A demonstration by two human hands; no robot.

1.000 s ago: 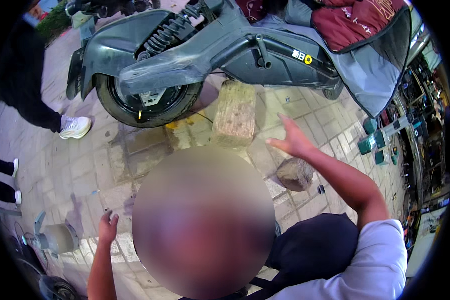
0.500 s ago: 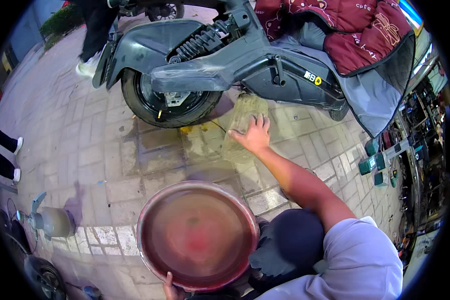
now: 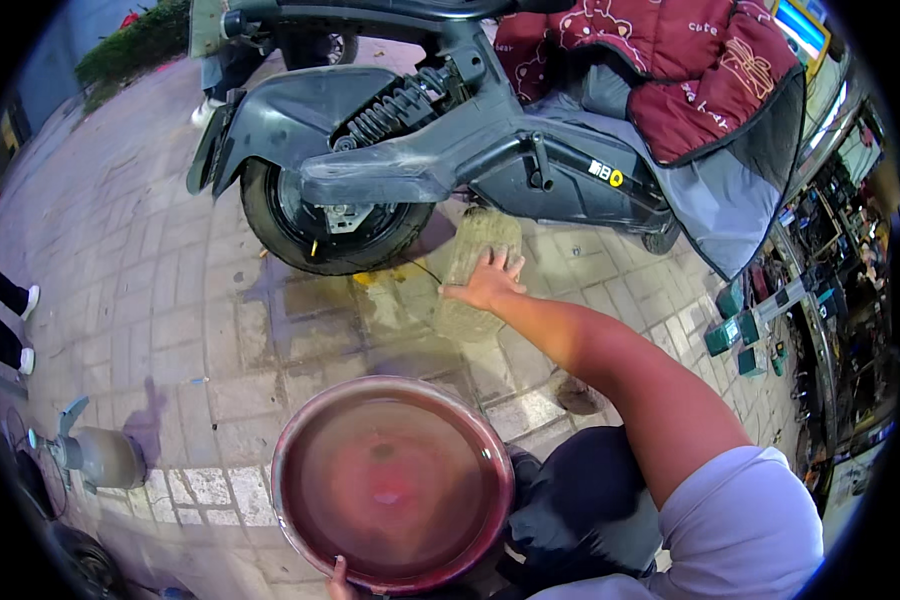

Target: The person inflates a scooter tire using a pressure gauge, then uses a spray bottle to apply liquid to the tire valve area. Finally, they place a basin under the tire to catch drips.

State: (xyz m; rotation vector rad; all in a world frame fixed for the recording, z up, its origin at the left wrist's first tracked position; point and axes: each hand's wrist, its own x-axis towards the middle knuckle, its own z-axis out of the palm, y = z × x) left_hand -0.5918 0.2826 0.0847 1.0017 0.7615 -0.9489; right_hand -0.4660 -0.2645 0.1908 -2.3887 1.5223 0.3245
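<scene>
A wide round basin (image 3: 282, 470), red with a worn rim, stands low in front of me and holds murky brownish water. My left hand (image 3: 340, 583) grips its near rim, thumb on top; the other fingers are hidden below. Stretched forward, my right hand (image 3: 490, 282) has its fingers spread over a flat, rough tan block (image 3: 488, 238) on the paving. The block lies below a dark grey scooter (image 3: 380, 160), just right of its rear wheel (image 3: 335, 235). Whether the palm presses on the block or hovers just above it, I cannot tell.
A maroon padded cover (image 3: 670, 90) drapes over the scooter's front. At left stands a cloudy spray bottle (image 3: 105, 457). Green power tools (image 3: 735, 330) and cluttered shelving (image 3: 835, 270) are at right. Another person's legs (image 3: 5, 310) show at far left.
The view has shifted slightly. My right hand stays over the block with fingers spread, and its forearm bends more at the elbow. A small brown lump now shows below that forearm.
</scene>
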